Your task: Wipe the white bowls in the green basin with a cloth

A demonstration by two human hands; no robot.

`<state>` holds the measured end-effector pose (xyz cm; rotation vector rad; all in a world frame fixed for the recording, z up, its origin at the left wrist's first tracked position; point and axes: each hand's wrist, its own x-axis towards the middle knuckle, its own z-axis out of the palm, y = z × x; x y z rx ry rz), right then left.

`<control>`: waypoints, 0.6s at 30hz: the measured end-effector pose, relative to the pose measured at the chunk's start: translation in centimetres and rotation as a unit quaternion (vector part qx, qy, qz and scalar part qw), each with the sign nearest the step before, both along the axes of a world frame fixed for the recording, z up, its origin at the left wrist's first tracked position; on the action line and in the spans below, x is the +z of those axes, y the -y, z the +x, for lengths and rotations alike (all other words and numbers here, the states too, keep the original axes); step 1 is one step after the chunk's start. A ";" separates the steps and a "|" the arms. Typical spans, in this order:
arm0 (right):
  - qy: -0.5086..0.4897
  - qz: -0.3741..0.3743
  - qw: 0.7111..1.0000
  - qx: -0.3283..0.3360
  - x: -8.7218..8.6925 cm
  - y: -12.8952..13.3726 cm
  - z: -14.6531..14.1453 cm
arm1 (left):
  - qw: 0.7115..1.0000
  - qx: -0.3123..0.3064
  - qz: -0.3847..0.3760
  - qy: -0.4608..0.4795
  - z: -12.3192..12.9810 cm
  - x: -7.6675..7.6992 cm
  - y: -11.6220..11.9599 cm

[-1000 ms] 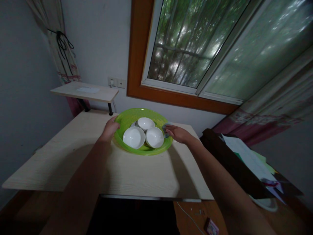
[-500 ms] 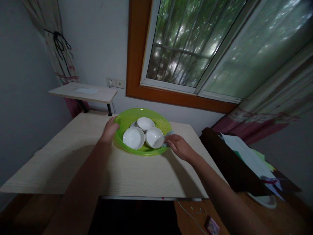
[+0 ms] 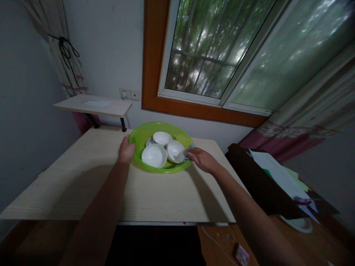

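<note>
A round green plastic basket [image 3: 142,130] is over the back part of the table, and I cannot tell whether its base touches the top. My left hand [image 3: 127,149] is closed round its left rim. On the right side, my right hand [image 3: 203,159] is closed on a bluish-grey cloth [image 3: 191,146] at the rim. Inside lie three white bowls: a left bowl [image 3: 154,156], a back bowl [image 3: 162,138] and a right bowl [image 3: 175,152], which tilts next to the cloth. Partly hidden behind them is a small greyish-white thing [image 3: 149,142].
The pale wooden table [image 3: 166,197] carries a small raised shelf [image 3: 111,107] at its back left. Close to the right edge stands a dark brown box-like thing [image 3: 257,181] with papers [image 3: 274,168] on it. A window [image 3: 205,55] is behind the table.
The basket tilts slightly differently and its front rim is a little higher. The bowls have shifted inside, the right one leaning more. Both hands keep their places at the rim.
</note>
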<state>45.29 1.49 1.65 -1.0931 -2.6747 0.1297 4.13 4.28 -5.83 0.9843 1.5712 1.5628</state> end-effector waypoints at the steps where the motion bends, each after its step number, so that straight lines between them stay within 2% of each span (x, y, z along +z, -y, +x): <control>1: 0.007 0.000 1.000 -0.002 0.0 -0.6 0.1 | 1.000 0.011 -0.007 0.016 0.3 0.1 0.2; 7: 0.011 -0.004 1.000 -0.016 -0.7 -3.1 0.6 | 0.994 0.059 -0.001 0.092 3.1 0.5 2.4; 11: -0.023 -0.010 0.999 -0.029 -1.4 -4.0 1.0 | 0.990 0.062 0.010 0.125 4.1 0.4 3.4; 13: -0.036 -0.013 0.999 -0.034 -1.7 -4.3 1.2 | 0.989 0.062 0.000 0.136 3.4 0.7 3.2; 16: -0.050 -0.018 0.998 -0.031 -1.9 -4.6 1.3 | 0.991 0.053 0.015 0.125 1.1 1.7 1.7; 18: -0.057 -0.020 0.998 -0.027 -2.0 -4.7 1.4 | 0.994 0.003 0.039 0.099 -0.5 2.6 0.4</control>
